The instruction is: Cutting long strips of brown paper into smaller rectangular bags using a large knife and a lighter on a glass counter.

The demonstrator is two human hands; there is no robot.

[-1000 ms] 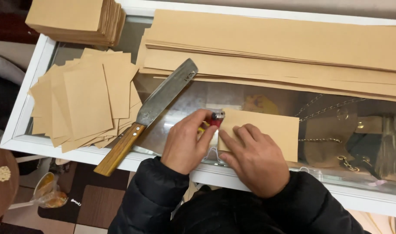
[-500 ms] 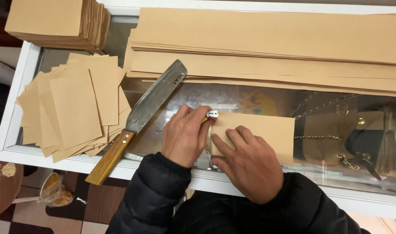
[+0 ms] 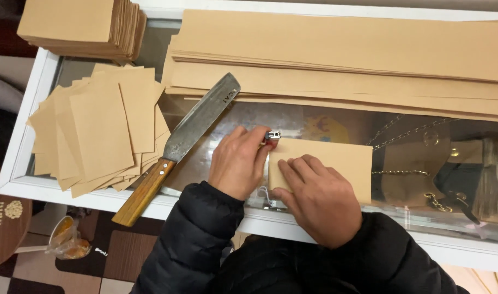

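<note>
Matt brown paper sheet (image 3: 336,163) under the right hand (image 3: 317,198); at 9 o'clock, a dull, scuffed steel cleaver (image 3: 197,122) with glossy wooden handle (image 3: 143,190) lies on reflective glass (image 3: 292,117).

Single head-worn view, looking steeply down from above the person's chest onto a glass-topped counter (image 3: 292,117) at close range. The left hand (image 3: 239,162) and right hand (image 3: 317,198) sit low and centre in frame, sleeves entering from the bottom edge. Beyond the fingers (image 3: 243,139) the counter runs to the top edge; floor shows at lower left.
</note>
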